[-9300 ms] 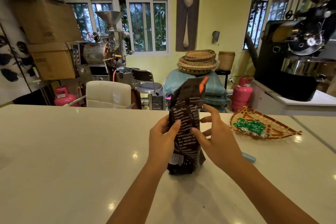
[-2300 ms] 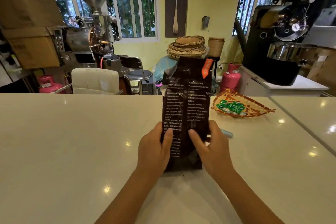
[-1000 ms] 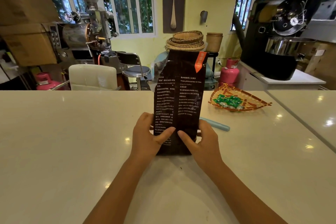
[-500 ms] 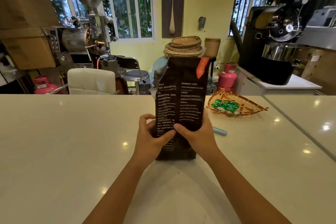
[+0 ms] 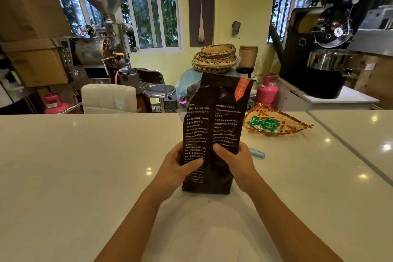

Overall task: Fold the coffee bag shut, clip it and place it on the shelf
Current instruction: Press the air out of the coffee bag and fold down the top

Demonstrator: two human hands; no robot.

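1. Forearms come in from the bottom edge; both hands meet at the lower half of the coffee bag (image 5: 214, 132), which stands upright on the white worktop (image 5: 85, 166).
2. Left hand (image 5: 176, 168) is clamped on the bag's left side, thumb across the front, fingers hidden behind.
3. Right hand (image 5: 236, 159) is clamped on the right side, thumb pressed on the printed front.
4. Bag top is unfolded, serrated edge up, orange tag (image 5: 241, 88) at the upper right corner. Upper part looks flat and creased, lower part fuller.
5. Step in hand, by my read: settling the bag before the fold. To do it well, press the air out upward, slide both hands to the top edge, flatten it evenly, then roll down in straight tight folds.
6. Pale blue clip (image 5: 257, 152) lies on the worktop just right of the bag, near the right hand.
7. Woven tray (image 5: 297, 125) with green packets sits farther back right.
8. No shelf clearly identifiable.
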